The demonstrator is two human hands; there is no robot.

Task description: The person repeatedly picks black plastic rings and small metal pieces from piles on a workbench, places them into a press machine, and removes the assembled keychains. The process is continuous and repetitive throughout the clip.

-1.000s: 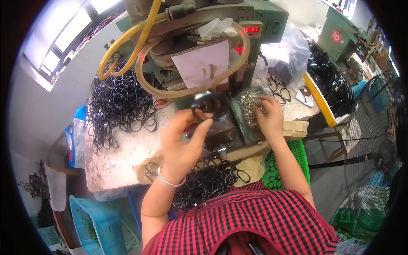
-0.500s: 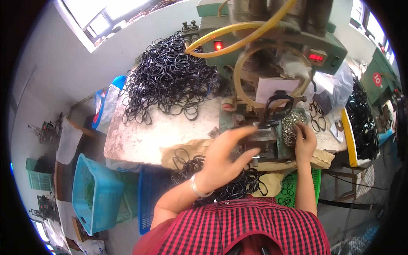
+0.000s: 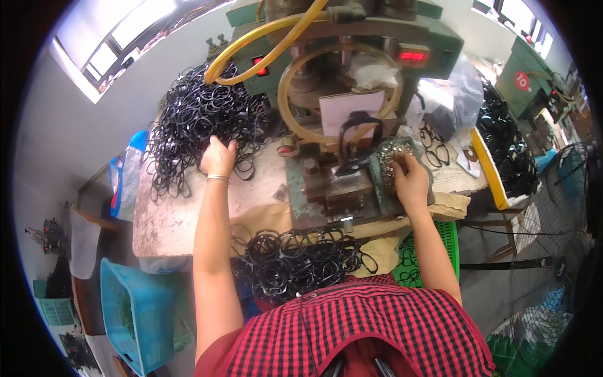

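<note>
Head view, looking down: left hand (image 3: 217, 157) is stretched out onto the near edge of the big heap of black rings (image 3: 201, 119) on the worn bench top (image 3: 188, 213), fingers curled down into the loops — closed loosely among them, though whether a single ring is pinched I cannot tell. Right hand (image 3: 409, 181) rests on a small pile of shiny metal bits (image 3: 392, 157) just right of the press, fingertips bent into them; whether any piece is actually gripped is hidden. One black ring (image 3: 357, 135) stands upright in the fixture of the green press (image 3: 339, 75), apart from both hands. A second mass of black rings (image 3: 301, 257) lies in the lap area below the bench edge, just in front of the red checked shirt (image 3: 370, 333). Judgement: the work is mid-run — the lap pile looks like finished pieces, but the heap by the left hand is clearly the larger, so most of the batch appears left. Blue crate (image 3: 135, 314) at lower left, green crate (image 3: 440, 251) under the right forearm.
</note>
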